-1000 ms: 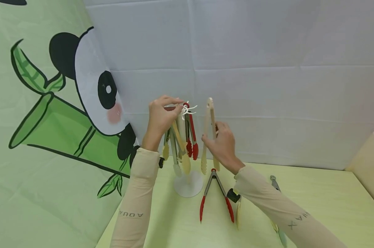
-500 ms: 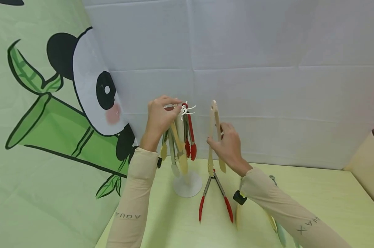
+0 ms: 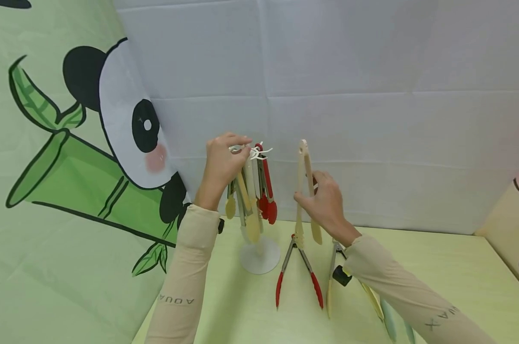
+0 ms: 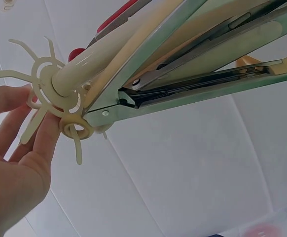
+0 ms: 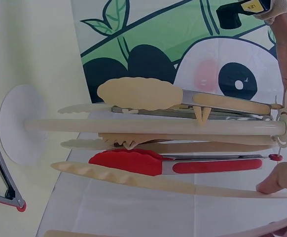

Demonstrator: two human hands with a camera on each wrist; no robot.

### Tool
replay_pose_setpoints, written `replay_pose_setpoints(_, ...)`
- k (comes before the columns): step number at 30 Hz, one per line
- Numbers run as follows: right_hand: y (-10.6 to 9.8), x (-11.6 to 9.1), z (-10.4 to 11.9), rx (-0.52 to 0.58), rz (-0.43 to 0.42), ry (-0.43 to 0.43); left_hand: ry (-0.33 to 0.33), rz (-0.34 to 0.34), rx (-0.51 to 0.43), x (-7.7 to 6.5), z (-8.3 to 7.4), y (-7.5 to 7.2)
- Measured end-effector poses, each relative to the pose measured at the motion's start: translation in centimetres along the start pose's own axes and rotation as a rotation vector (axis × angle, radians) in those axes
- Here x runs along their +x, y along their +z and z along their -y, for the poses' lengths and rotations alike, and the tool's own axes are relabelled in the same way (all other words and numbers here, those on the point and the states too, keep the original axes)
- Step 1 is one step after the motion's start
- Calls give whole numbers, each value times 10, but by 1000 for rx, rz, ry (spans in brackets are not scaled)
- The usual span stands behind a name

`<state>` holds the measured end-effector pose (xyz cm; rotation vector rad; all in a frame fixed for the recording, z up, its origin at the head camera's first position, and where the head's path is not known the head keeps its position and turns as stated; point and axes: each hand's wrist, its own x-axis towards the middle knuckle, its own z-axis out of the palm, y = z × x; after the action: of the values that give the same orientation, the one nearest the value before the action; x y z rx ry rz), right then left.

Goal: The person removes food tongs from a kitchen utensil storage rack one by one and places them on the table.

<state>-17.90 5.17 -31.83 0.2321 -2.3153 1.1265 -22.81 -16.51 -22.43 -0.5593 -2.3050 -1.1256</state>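
A white rack with a ring of hooks on top stands on a round base. My left hand pinches that hook ring between thumb and fingers. Tongs hang from the hooks around the pole, including red-tipped tongs and beige-tipped tongs. To the right of the rack, my right hand grips a pair of beige tongs, upright with hinge end up and arms spread. They are apart from the rack in the head view. Some of the right fingers are hidden behind them.
Red-tipped tongs lie spread on the pale yellow table below my right hand. More tongs lie right of them, partly under my forearm. A white cloth wall rises behind, with a panda-print cloth at left.
My right hand has moved to the right with the beige tongs, farther from the rack. The left hand stays at the hook ring, and the hanging tongs have shifted slightly.
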Motion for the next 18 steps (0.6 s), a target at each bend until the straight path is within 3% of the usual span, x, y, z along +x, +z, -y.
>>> replay_pose_setpoints(18, -22, -11, -7, -46, -16, -4, 37, 6, 41, -2, 2, -5)
